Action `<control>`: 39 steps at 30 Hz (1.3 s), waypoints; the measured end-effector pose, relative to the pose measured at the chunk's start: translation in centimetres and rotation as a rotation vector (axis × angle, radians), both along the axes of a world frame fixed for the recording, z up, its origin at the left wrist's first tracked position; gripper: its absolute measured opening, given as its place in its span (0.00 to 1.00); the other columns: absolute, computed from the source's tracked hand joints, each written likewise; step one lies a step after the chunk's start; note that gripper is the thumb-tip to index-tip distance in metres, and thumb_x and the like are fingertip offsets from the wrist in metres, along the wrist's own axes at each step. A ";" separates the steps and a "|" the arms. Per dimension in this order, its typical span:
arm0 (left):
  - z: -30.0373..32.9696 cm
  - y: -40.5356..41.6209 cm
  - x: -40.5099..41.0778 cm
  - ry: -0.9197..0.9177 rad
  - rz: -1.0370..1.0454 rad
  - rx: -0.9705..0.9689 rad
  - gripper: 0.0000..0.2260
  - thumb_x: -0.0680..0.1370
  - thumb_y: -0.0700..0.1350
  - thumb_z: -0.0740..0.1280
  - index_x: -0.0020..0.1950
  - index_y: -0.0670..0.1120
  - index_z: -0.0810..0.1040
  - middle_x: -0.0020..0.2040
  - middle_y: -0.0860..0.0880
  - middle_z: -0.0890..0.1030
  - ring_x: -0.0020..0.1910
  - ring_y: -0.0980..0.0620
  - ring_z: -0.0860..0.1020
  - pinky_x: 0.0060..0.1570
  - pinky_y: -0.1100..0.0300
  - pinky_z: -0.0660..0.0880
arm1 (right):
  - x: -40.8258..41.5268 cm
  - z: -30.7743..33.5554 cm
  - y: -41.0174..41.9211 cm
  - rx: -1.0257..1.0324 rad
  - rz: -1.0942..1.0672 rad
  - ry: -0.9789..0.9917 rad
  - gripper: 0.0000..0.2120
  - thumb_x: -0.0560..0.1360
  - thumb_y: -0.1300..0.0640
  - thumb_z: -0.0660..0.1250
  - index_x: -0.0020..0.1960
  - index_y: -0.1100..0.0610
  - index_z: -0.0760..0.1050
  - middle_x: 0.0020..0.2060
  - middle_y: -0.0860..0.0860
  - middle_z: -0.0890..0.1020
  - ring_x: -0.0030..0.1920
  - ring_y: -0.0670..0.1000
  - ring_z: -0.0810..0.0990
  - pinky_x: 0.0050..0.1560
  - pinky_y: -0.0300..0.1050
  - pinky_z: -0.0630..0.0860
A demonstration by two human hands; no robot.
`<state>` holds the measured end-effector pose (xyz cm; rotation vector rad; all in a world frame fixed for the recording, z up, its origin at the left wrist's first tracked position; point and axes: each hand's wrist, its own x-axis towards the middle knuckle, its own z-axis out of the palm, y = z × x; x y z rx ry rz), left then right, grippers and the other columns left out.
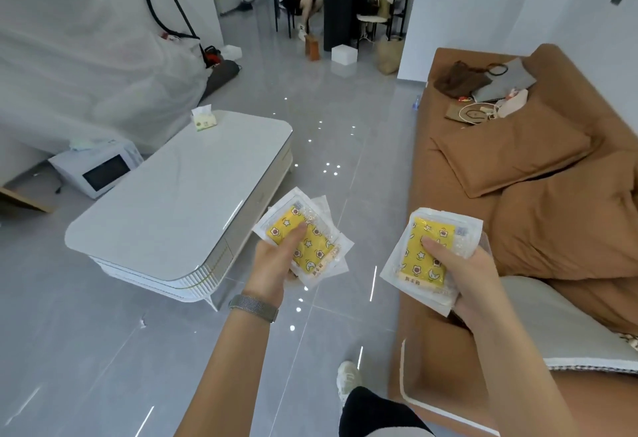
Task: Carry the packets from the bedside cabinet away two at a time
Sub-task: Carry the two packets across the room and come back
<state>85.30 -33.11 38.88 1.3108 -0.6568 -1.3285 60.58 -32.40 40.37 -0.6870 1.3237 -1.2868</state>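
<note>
Here, both hands (276, 260) grip packets (310, 233).

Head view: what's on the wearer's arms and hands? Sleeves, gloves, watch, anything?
Both forearms are bare, with no sleeves in view and no gloves. The left hand has a grey woven mesh band round its wrist. The right hand and its wrist carry nothing. No rings or markings are visible on either.

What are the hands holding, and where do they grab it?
Left hand grips yellow packets at their lower left edge, thumb on top. Right hand grips another packet at its right side.
</note>
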 end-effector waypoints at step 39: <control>-8.1 -59.2 24.6 0.113 0.638 0.197 0.03 0.79 0.44 0.68 0.49 0.49 0.81 0.46 0.48 0.86 0.45 0.48 0.85 0.47 0.49 0.80 | 30.8 -6.0 -76.5 0.154 0.729 0.167 0.14 0.69 0.63 0.75 0.54 0.58 0.80 0.46 0.56 0.86 0.46 0.56 0.86 0.43 0.53 0.83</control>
